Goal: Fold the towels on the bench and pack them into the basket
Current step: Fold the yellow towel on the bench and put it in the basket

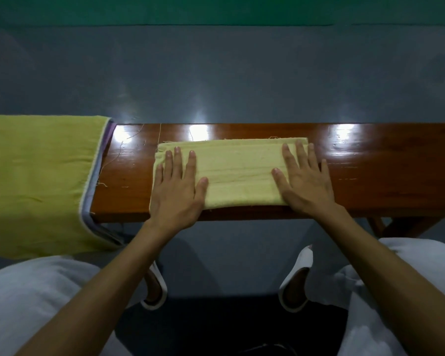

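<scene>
Head view: glossy wooden bench [370, 170], grey floor [216, 73], green strip beyond.

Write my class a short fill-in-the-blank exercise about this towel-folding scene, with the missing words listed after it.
1. The left hand and right hand both rest flat on the folded towel, whose colour is pale ____.
2. The towel lies on a bench made of ____.
3. A larger green cloth drapes over the bench's ____ end.

Missing words: yellow; wood; left.
</scene>
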`<control>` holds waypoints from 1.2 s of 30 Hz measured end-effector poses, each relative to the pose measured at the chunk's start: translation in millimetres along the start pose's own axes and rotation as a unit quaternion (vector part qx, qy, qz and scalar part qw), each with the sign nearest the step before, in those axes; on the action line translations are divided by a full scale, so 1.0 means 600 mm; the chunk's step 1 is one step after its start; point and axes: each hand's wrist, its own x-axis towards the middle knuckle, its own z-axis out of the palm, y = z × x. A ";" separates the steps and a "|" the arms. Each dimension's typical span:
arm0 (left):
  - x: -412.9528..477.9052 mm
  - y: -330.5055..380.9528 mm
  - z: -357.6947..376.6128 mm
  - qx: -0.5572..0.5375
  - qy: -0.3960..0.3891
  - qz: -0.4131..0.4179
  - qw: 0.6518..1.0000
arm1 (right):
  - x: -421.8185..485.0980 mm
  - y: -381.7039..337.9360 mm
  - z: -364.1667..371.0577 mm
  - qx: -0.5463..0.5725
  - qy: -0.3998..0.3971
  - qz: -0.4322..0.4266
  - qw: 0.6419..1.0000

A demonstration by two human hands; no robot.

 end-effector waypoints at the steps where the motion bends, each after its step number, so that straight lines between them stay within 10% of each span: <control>1: 0.000 0.001 0.000 0.000 0.000 0.000 1.000 | 0.000 0.002 -0.001 0.000 -0.001 0.003 1.000; 13: 0.028 0.000 -0.016 -0.018 -0.019 0.005 1.000 | 0.017 0.000 -0.015 0.039 -0.022 0.009 0.999; 20: 0.013 0.022 -0.022 -0.054 0.009 0.042 0.998 | 0.024 0.016 -0.051 0.118 0.129 0.123 0.977; 32: 0.014 0.076 0.008 -0.011 -0.031 0.063 0.997 | 0.050 0.051 -0.075 0.205 0.012 0.196 0.959; 36: 0.010 0.094 -0.007 -0.181 -0.026 0.071 0.981 | 0.052 0.086 -0.107 0.294 0.023 0.210 0.932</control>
